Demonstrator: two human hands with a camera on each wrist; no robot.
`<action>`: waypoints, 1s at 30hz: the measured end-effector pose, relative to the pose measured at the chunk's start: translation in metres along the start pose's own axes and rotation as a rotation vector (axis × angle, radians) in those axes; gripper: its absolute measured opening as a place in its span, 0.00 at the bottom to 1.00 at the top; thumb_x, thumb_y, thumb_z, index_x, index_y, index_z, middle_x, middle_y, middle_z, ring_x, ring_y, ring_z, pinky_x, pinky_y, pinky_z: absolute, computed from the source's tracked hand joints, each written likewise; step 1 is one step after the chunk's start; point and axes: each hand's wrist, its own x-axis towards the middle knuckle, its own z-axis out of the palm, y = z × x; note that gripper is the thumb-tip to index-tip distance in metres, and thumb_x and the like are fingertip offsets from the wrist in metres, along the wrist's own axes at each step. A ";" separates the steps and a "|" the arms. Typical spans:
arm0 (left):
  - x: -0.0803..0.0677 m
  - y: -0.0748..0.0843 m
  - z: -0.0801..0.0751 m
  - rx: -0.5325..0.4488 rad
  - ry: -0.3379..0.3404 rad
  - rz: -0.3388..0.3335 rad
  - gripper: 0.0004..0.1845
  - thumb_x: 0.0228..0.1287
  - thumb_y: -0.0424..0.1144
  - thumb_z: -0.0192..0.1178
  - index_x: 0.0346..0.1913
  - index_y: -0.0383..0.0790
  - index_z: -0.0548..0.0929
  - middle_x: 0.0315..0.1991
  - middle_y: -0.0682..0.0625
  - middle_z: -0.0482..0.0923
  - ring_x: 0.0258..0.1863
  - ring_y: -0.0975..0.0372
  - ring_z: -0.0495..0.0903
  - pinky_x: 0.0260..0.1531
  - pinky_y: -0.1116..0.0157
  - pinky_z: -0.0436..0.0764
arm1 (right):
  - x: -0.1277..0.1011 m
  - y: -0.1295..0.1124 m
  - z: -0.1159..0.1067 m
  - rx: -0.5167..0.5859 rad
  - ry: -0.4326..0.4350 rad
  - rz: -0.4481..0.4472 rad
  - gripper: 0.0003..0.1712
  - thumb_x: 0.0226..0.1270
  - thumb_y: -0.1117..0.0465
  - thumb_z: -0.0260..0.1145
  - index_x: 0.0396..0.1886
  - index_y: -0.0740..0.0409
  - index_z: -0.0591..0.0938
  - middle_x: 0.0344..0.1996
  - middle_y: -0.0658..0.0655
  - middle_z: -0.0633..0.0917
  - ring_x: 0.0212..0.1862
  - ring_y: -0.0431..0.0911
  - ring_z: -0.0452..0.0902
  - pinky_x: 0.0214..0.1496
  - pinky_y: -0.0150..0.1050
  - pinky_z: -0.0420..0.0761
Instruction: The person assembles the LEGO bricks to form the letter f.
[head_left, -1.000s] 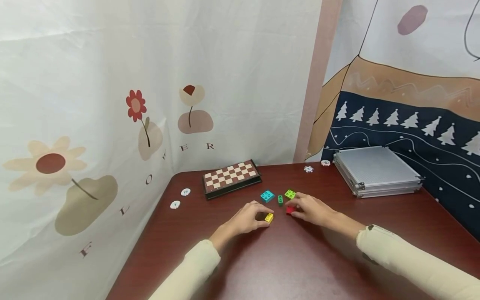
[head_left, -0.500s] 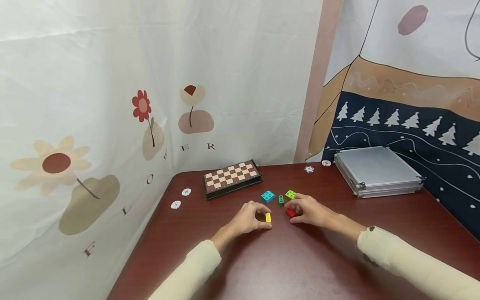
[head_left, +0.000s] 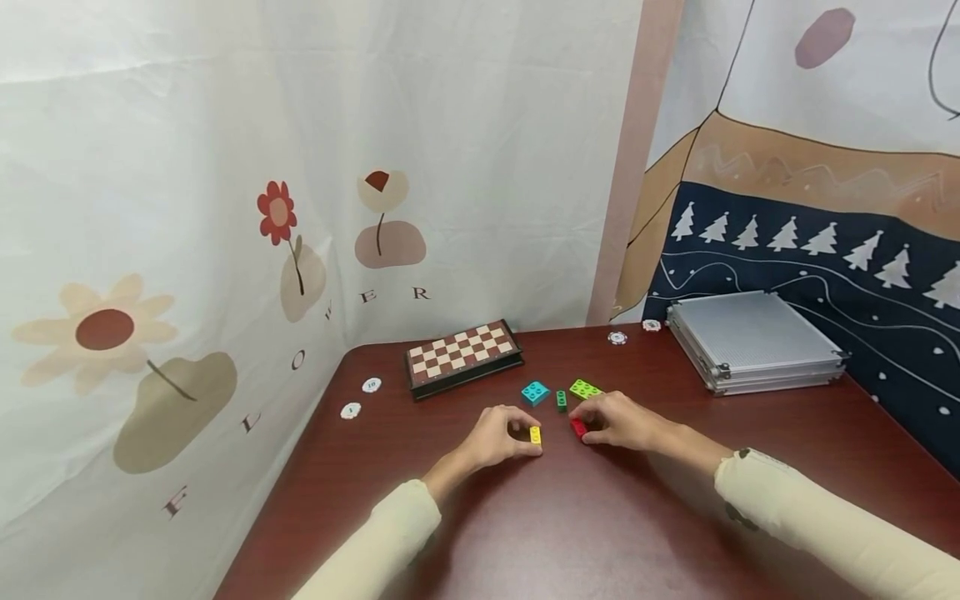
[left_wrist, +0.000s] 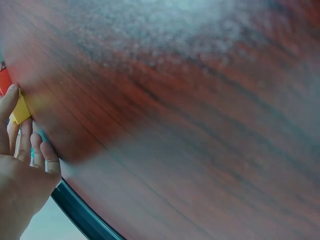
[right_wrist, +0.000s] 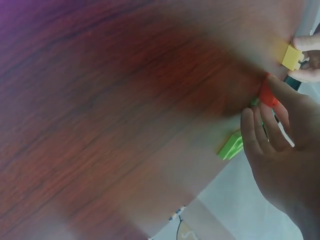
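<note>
Between the thumb and fingers of my left hand is a small yellow toy brick, pinched with its studs up. My right hand pinches a red toy brick, partly covered by the fingers. The two bricks face each other across a short gap, low over the table. Just beyond them lie a turquoise brick, a small dark green brick and a lime green brick. In the right wrist view the yellow brick and red brick appear apart.
A folded chessboard box lies at the back of the brown table. Silver metal cases are stacked at the back right. Poker chips lie at the left edge and back edge. Printed curtains hang behind.
The yellow brick has turned in my left fingers and shifted slightly left. The red brick has turned in my right hand. More of the lime green brick now shows beyond the right fingers.
</note>
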 end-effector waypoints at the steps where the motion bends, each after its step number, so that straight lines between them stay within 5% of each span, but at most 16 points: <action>1: 0.000 0.000 0.000 -0.013 0.004 -0.005 0.18 0.53 0.45 0.82 0.47 0.47 0.93 0.36 0.61 0.84 0.38 0.64 0.77 0.39 0.68 0.76 | 0.001 -0.001 0.000 0.002 0.009 0.003 0.19 0.64 0.65 0.77 0.54 0.65 0.87 0.43 0.53 0.89 0.41 0.44 0.82 0.47 0.37 0.85; 30: 0.003 0.000 -0.001 -0.098 0.009 -0.066 0.17 0.48 0.43 0.84 0.40 0.44 0.91 0.29 0.58 0.85 0.31 0.69 0.80 0.33 0.71 0.80 | 0.038 -0.034 0.025 0.030 0.069 -0.016 0.19 0.61 0.57 0.81 0.51 0.57 0.89 0.41 0.48 0.87 0.41 0.38 0.83 0.46 0.32 0.84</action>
